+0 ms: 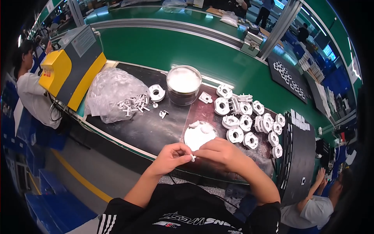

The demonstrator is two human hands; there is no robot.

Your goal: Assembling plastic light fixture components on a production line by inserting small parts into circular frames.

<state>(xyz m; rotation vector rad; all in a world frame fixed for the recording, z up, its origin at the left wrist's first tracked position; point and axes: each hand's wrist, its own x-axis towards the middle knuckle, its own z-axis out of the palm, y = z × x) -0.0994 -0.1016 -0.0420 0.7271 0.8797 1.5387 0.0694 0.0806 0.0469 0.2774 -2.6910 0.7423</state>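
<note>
A tiny white plastic part (193, 157) is pinched between the fingers (186, 150) of both hands, right at the near edge of the bench (152, 128). It's mostly covered, so only a small stubby end can be seen poking down between the fingertips. Its exact shape can't be made out. It's held just in front of a round white lid (199, 134).

There are about sixteen white round plastic rings (246, 123) lying in a bunch on the dark mat, and one more ring (157, 93) sits alone by the bag. There is one clear plastic bag (111, 93) of small white pieces, one round metal tin (184, 84), one white lid (199, 135), and one yellow and grey machine (72, 64).
</note>
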